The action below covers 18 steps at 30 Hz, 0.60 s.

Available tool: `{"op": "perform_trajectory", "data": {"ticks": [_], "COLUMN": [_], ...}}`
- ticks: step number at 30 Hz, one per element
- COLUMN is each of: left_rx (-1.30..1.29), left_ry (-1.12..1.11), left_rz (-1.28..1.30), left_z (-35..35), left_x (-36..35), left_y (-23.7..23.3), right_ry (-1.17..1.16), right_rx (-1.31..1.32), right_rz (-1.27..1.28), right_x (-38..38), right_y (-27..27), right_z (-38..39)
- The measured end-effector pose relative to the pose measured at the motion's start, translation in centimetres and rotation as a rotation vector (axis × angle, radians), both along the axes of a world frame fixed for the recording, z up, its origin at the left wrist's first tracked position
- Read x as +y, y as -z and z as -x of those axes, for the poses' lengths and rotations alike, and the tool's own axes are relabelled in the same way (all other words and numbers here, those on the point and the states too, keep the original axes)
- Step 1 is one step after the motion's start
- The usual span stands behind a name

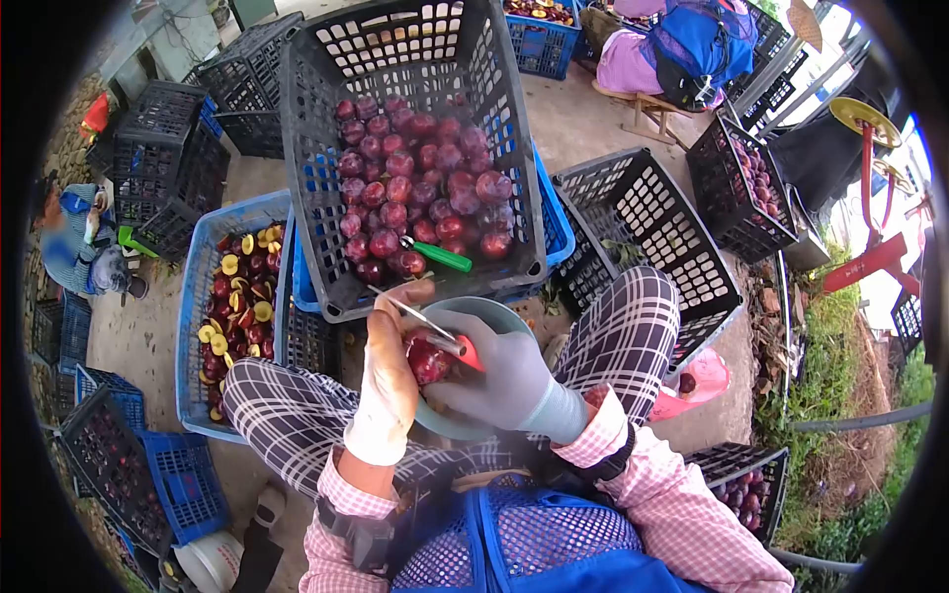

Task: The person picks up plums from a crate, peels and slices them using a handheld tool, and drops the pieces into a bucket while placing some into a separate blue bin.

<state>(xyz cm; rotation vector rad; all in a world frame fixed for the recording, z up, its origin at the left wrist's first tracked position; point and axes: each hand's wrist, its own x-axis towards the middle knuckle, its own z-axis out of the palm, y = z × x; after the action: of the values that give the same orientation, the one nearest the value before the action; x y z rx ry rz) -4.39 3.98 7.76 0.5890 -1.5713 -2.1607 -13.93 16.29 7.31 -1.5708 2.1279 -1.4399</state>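
My left hand [388, 371], with a white covering round its lower part, holds a dark red plum [427, 364] against its palm. In a grey glove, my right hand [509, 374] is closed on a small knife [469, 353] with a red handle. Its thin metal blade passes over the plum toward my left fingers. Both hands are above a pale green basin [509, 316] between my knees. A tool with a green handle [442, 257] lies on the plums [410, 178] in the black crate [297, 128] just beyond my hands.
At the left, a blue crate [188, 326] holds cut plums with yellow flesh. A tilted black crate [682, 212] stands at the right, near a pink bag [707, 381]. More plum crates surround me. Another person [84, 237] is at the far left.
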Motion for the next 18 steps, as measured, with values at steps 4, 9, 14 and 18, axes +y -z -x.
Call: {"op": "perform_trajectory", "data": {"ticks": [4,9,14,18], "left_rx": [0.214,0.265,0.312,0.315], "left_ry": [0.044,-0.041,-0.083,-0.083], "left_rz": [-0.371,-0.386,-0.428,-0.369], "left_z": [-1.3,-2.3,-2.7,-2.9], "left_x": [0.7,1.5,0.5,0.5], "left_y": [1.4,2.0,1.1,1.2], "right_ry": [0.033,0.087,-0.025,0.007], "right_rx": [0.009,0.000,-0.069,-0.019], "right_rz": [0.132,0.118,-0.157,-0.207], "right_x": [-0.4,0.6,3.1,3.9], "right_y": [1.1,0.7,-1.1,-1.3], "right_z": [-0.1,-0.9,-1.9,-2.5]}}
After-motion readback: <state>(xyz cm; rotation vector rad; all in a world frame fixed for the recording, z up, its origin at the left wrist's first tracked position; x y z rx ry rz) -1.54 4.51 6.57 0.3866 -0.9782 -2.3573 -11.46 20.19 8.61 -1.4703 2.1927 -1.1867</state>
